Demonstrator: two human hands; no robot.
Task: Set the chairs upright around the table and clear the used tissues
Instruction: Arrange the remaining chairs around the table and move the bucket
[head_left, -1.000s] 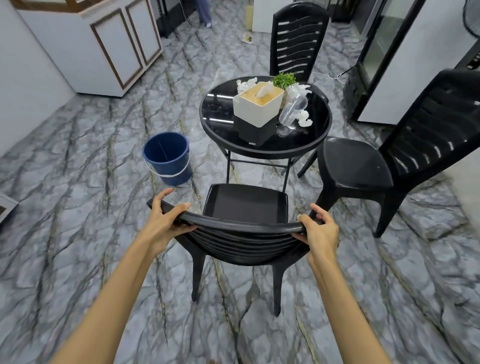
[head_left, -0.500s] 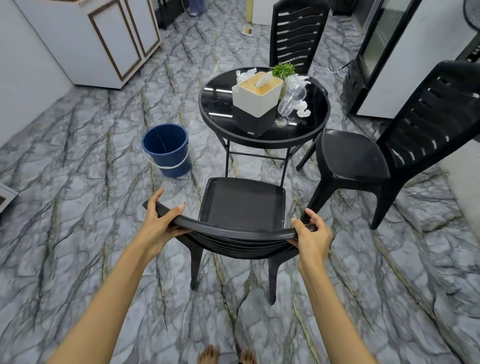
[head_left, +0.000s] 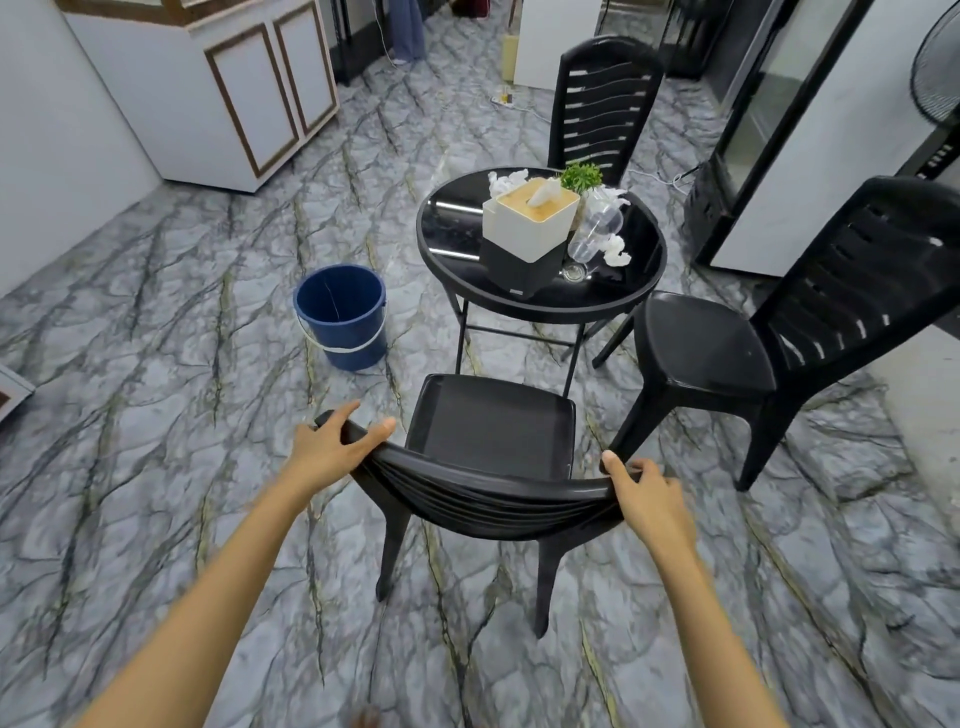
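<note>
**Head view: near chair gripped by its backrest, tissues not yet cleared**

Head view, the only one here. Both hands hold the top rail of the near black plastic chair (head_left: 493, 441). The left hand (head_left: 332, 447) is wrapped over the rail's left end, thumb stretched along the front edge; the right hand (head_left: 647, 499) is curled round the right end with its thumb on top. The chair stands on its legs, seat facing the round black glass counter (head_left: 452, 228). Two more black chairs stand upright, one behind the counter (head_left: 602, 104) and one to the right (head_left: 727, 358).

Crumpled used tissues (head_left: 615, 252) lie on the glass, beside a tipped clear plastic cup (head_left: 597, 231), with more behind the cream tissue box (head_left: 530, 226) and a small green plant (head_left: 582, 177). A blue bucket (head_left: 343, 314) stands on the marbled floor left of the counter.

Risks, as I judge them: pushed hard, the seat's front edge or the legs could knock the counter's thin frame and send the cup rolling off. The near chair's right corner is also close to the right chair's front leg and could catch on it. The polished floor may let the legs skid.

Against half a second ago, the chair sits a little further from the counter and turned slightly, and the left thumb has spread further along the rail. Bare toes seen at the bottom edge then are now almost out of view.
</note>
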